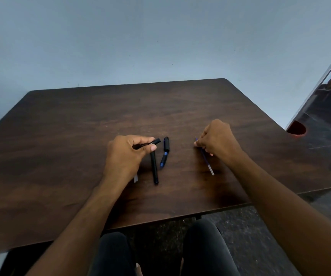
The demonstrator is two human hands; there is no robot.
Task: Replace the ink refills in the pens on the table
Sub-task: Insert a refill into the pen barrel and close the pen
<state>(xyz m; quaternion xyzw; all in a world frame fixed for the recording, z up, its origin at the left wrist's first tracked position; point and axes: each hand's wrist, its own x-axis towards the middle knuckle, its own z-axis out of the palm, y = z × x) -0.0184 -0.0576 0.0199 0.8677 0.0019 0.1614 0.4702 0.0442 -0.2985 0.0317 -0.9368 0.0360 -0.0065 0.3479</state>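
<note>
Left hand (127,154) pinches a black pen barrel (154,142), fingers curled round it. Right of that hand, a black pen (154,168) and a blue-tipped pen piece (165,154) lie on the table (61,136). Further right, right hand (217,139) pinches an ink refill (208,163).

Plain indoor room, kind uncertain; could be a home or a small office. Dark wood-grain table (81,136) with rounded corners, pushed close to a bare, pale blue-grey painted wall (140,36) at 12 o'clock. Dark speckled stone-like floor (329,108) at 2 to 3 o'clock and under the table. A red round container (296,128) sits on the floor at 3 o'clock, partly hidden.
</note>
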